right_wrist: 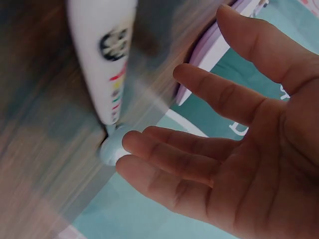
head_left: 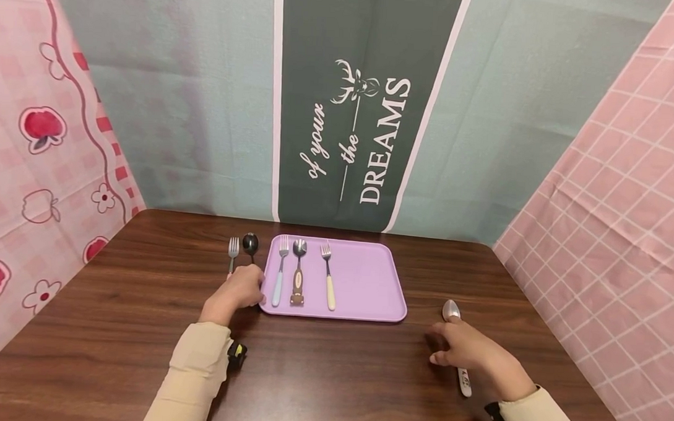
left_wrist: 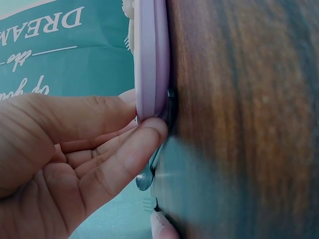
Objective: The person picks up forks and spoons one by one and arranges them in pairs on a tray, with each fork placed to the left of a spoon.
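Note:
A light purple tray [head_left: 365, 276] lies flat on the wooden table. My left hand [head_left: 244, 286] pinches its left rim between thumb and fingers, as the left wrist view shows close up. On the tray are a fork with a light blue handle [head_left: 277, 289], a spoon with a brown bear handle [head_left: 298, 278] and a fork with a cream handle [head_left: 330, 291]. To the right, my right hand [head_left: 465, 344] hovers with spread fingers over a spoon with a white patterned handle [right_wrist: 102, 55], partly covering it in the head view. Nothing is between those fingers.
Left of the tray, a dark spoon [head_left: 250, 243] and another fork [head_left: 233, 248] lie on the table [head_left: 331, 371], their handles hidden behind my left hand. A printed cloth [head_left: 371, 26] hangs along the back edge, with pink cloths at both sides.

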`<state>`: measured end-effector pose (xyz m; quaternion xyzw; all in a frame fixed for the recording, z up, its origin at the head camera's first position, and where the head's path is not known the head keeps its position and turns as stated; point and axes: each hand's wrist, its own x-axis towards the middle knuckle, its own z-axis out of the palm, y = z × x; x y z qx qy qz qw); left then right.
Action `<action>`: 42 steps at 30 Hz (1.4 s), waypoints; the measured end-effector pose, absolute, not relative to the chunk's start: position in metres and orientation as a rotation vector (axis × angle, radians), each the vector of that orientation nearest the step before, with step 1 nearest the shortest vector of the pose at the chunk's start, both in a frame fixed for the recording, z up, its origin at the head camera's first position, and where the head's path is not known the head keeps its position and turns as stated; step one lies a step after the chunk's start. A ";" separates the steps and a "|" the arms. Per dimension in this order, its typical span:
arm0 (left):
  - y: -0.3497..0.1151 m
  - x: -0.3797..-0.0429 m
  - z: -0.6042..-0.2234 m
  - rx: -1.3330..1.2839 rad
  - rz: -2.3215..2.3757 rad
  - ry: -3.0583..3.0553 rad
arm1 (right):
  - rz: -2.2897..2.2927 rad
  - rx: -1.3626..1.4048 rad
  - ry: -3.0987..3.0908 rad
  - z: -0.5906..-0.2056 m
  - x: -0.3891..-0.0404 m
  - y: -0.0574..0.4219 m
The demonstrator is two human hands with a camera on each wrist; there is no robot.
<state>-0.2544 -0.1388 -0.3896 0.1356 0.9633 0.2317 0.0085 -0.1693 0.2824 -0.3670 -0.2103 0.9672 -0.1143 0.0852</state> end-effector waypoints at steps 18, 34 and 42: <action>-0.140 -0.254 -0.386 0.432 0.732 3.028 | -0.316 -0.532 2.890 -0.371 -0.161 0.306; -0.140 -0.254 -0.387 0.420 0.724 3.018 | -0.479 -0.548 2.735 -0.383 -0.159 0.305; -0.141 -0.254 -0.389 0.427 0.715 3.007 | -0.493 -0.517 2.704 -0.383 -0.160 0.305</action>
